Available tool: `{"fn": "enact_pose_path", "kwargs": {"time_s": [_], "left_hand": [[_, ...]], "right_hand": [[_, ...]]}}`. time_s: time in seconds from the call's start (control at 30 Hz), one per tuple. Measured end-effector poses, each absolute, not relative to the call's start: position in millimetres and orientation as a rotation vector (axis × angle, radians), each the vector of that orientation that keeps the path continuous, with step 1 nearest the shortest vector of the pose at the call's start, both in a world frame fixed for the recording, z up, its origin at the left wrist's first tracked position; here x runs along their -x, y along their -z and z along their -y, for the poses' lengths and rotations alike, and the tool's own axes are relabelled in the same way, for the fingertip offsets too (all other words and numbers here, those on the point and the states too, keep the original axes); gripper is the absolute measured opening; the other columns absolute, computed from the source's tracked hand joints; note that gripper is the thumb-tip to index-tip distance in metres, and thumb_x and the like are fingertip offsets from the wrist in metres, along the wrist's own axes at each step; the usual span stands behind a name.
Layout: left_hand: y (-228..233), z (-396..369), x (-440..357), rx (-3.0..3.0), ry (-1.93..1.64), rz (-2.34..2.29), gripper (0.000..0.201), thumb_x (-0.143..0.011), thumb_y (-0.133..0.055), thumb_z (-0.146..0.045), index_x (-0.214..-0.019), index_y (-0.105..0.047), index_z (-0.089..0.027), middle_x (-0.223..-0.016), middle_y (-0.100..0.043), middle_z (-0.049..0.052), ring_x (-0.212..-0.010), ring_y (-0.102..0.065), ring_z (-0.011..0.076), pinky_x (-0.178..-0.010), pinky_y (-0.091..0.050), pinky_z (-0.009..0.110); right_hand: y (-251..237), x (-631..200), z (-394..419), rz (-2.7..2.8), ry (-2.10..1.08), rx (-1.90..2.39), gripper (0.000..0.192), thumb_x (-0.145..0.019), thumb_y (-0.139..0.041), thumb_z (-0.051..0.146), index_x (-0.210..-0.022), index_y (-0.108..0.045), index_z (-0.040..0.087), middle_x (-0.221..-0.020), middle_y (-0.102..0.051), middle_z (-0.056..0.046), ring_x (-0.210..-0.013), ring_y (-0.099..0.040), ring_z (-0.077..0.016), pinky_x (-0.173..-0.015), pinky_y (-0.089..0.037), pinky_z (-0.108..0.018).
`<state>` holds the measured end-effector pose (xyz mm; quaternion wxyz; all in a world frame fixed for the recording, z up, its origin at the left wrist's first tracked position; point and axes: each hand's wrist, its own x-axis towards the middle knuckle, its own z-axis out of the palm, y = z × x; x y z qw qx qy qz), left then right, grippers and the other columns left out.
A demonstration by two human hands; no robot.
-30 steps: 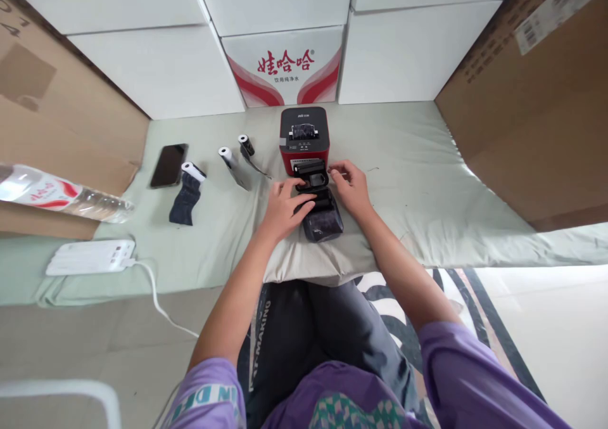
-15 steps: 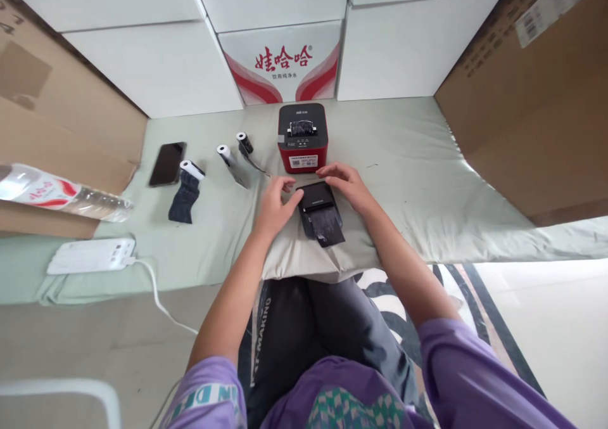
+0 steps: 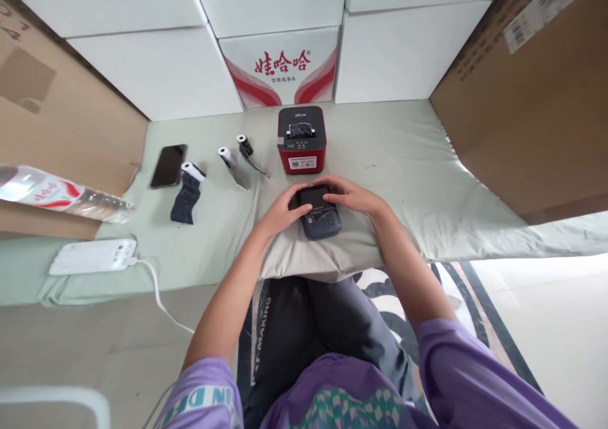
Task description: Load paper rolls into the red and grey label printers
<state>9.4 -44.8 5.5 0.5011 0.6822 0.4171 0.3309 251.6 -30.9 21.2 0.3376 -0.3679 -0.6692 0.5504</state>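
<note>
Grasps one black portable printer [image 3: 323, 224] on the cloth-covered tabletop [image 3: 403, 163], just in front of one red-and-black receipt printer [image 3: 302, 144], with left hand [image 3: 284, 208] and right hand [image 3: 350, 196] curled round opposite sides, thumbs partly covering its top. Includes three paper rolls [image 3: 225, 154] with trailing strips left of the receipt printer, one smartphone [image 3: 168, 166] past them, then, well to the left, one water bottle [image 3: 66, 194] and one white power bank [image 3: 92, 256] with one cable [image 3: 156, 293]. Hemmed in by two cardboard boxes [image 3: 527, 112], well left and right of the receipt printer, and six white cartons [image 3: 159, 74] behind it. Reads 娃哈哈 and 饮用纯净水 directly behind the receipt printer, 娃哈哈 on the bottle; too small to read on the receipt printer's label [image 3: 303, 163].
</note>
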Motion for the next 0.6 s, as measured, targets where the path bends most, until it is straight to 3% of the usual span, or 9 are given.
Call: {"fn": "enact_pose_path", "kwargs": {"time_s": [0.13, 0.3, 0.37, 0.5, 0.6], "left_hand": [[-1.4, 43.2, -9.1, -1.660, -0.886, -1.064, 0.061, -0.082, -0.076, -0.045, -0.136, -0.061, -0.021, -0.139, -0.067, 0.014, -0.128, -0.063, 0.0321, -0.103, -0.050, 0.044], [0.3, 37.2, -11.7, -1.628, -1.118, -1.151, 0.035, -0.090, -0.065, -0.039, -0.120, -0.065, -0.020, -0.120, -0.074, 0.012, -0.111, -0.068, 0.0255, -0.085, -0.050, 0.036], [0.9, 35.6, -12.5, -1.634, -1.162, -1.180, 0.029, -0.091, -0.062, -0.036, -0.115, -0.066, -0.020, -0.111, -0.076, 0.010, -0.102, -0.069, 0.0232, -0.080, -0.049, 0.034], [3.6, 34.2, -11.8, -1.635, -1.200, -1.208, 0.023, -0.090, -0.060, -0.033, -0.109, -0.065, -0.021, -0.101, -0.075, 0.006, -0.094, -0.069, 0.0212, -0.075, -0.046, 0.032], [4.9, 33.4, -10.4, -1.633, -1.215, -1.220, 0.023, -0.089, -0.060, -0.034, -0.108, -0.064, -0.022, -0.100, -0.075, 0.006, -0.094, -0.069, 0.0212, -0.075, -0.046, 0.031]], "right_hand": [[-9.1, -247.8, 47.9, 1.561, -1.265, 1.137, 0.052, -0.083, -0.074, 0.044, -0.129, -0.064, 0.023, -0.139, -0.069, -0.010, -0.132, -0.063, -0.0268, -0.118, -0.048, -0.052], [3.2, -235.1, 106.8, 1.348, -1.104, 1.324, 0.058, -0.088, -0.052, 0.033, -0.145, -0.053, 0.023, -0.149, -0.063, -0.012, -0.139, -0.060, -0.0263, -0.124, -0.043, -0.053], [4.7, -222.4, 131.9, 1.391, -1.031, 1.395, 0.070, -0.082, -0.056, 0.028, -0.152, -0.047, 0.024, -0.159, -0.053, -0.012, -0.149, -0.050, -0.0287, -0.128, -0.036, -0.055], [4.6, -187.1, 156.1, 1.481, -0.779, 1.538, 0.101, -0.073, -0.076, 0.035, -0.161, -0.028, 0.023, -0.167, -0.039, -0.018, -0.157, -0.036, -0.0378, -0.126, -0.036, -0.062], [1.6, -167.4, 153.6, 1.442, -0.611, 1.651, 0.104, -0.069, -0.082, 0.039, -0.158, -0.031, 0.021, -0.157, -0.046, -0.021, -0.151, -0.042, -0.0420, -0.121, -0.040, -0.064]]}}
